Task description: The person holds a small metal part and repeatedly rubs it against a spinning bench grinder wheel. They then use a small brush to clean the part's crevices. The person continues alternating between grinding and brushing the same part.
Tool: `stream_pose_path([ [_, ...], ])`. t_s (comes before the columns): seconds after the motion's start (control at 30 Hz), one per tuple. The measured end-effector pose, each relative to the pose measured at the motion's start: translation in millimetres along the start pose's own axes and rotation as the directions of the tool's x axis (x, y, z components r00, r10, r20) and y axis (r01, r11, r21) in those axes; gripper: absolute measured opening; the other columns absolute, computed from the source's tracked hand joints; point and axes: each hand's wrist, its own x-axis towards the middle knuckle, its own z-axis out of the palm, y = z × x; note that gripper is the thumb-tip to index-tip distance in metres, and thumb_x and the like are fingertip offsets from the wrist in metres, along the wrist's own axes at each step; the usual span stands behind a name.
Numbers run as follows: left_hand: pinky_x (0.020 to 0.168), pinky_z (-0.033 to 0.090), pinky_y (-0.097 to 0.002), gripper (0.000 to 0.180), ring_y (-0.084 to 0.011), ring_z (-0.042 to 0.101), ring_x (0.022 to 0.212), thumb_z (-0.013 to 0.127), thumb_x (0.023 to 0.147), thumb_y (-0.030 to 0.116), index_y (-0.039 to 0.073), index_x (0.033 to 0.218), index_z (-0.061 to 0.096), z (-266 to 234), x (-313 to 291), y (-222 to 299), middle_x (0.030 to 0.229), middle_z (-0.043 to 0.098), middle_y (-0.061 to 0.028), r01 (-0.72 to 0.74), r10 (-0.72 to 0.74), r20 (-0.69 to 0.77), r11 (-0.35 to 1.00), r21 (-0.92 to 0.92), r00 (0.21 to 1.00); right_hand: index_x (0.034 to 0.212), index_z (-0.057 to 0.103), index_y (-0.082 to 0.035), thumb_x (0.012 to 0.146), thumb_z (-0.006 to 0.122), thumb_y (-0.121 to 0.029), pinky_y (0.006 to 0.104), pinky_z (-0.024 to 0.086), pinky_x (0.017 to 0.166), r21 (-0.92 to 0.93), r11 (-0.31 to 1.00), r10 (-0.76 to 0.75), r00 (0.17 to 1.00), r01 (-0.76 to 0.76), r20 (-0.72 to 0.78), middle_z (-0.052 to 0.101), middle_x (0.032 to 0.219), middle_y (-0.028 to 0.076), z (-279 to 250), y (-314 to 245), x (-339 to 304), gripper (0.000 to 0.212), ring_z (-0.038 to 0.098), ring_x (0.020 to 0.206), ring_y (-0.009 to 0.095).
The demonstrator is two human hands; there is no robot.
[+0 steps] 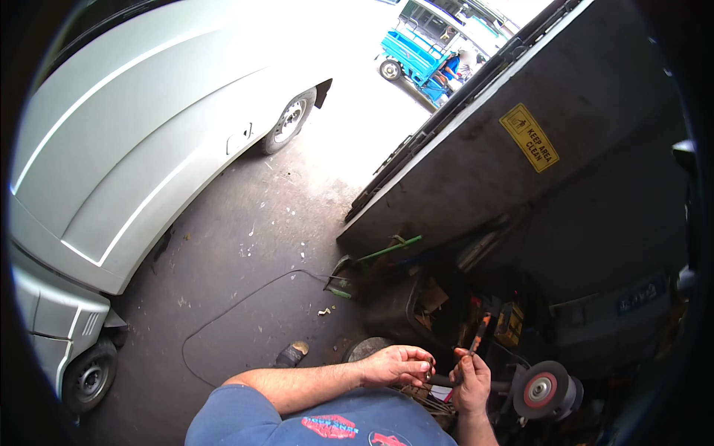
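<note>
In front of my body, my left hand (396,366) is closed, thumb and fingers pinched on a small dark metal-looking piece (428,375). Its exact kind is too small to make out. Just to the right, my right hand (471,383) wraps round a slim tool with an orange and dark shaft (482,331), which points up and away from me. The lower part of that tool is hidden in my fingers. A narrow gap separates my two hands. Close by on the right stands a bench grinder (541,389) with a round grey wheel and a red ring.
A dark bin (394,312) holding cardboard scraps stands beyond my hands, beside a yellow box (509,324). Over the floor curls a thin cable (245,296). A white van (149,134) fills the left. At right rises a dark wall (461,186) with a yellow sign (529,137).
</note>
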Motion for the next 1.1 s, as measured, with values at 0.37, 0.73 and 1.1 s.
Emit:
stream_pose_path([
  [0.37,0.084,0.059,-0.0354,0.029,-0.0229,0.066,0.103,0.069,0.089,0.008,0.003,0.117,0.060,51.9,17.6,-0.1,0.111,0.065,-0.0138,-0.213,0.223,-0.026,0.955,0.205,0.975,0.105,0.057,0.000,0.093,0.066,-0.013,0.0366,0.054,0.079,0.266,0.919,-0.299,0.954,0.291,-0.011,0.059,0.102,0.014,-37.2,-28.8,-63.9,0.020,0.064,0.087,0.022],
  [0.73,0.086,0.055,-0.0378,0.034,-0.0262,0.067,0.101,0.074,0.086,0.010,0.000,0.115,0.060,129.4,47.0,-87.8,0.106,0.066,-0.0154,-0.168,0.169,0.024,0.938,0.304,0.985,0.107,0.064,0.006,0.088,0.065,0.000,0.0312,0.058,0.075,-0.163,0.905,-0.372,0.917,0.393,0.143,0.069,0.098,0.019,-131.4,-52.7,-150.5,0.020,0.070,0.086,0.024],
  [1.1,0.080,0.058,-0.0418,0.032,-0.0274,0.067,0.098,0.074,0.086,0.012,0.002,0.112,0.060,167.8,78.4,-154.1,0.100,0.067,-0.0168,-0.199,0.232,0.006,0.820,0.536,0.973,0.103,0.065,0.006,0.085,0.064,0.001,0.0280,0.058,0.070,-0.227,0.897,-0.380,0.924,0.378,0.039,0.071,0.092,0.017,-200.3,-37.0,-192.8,0.018,0.072,0.081,0.022],
])
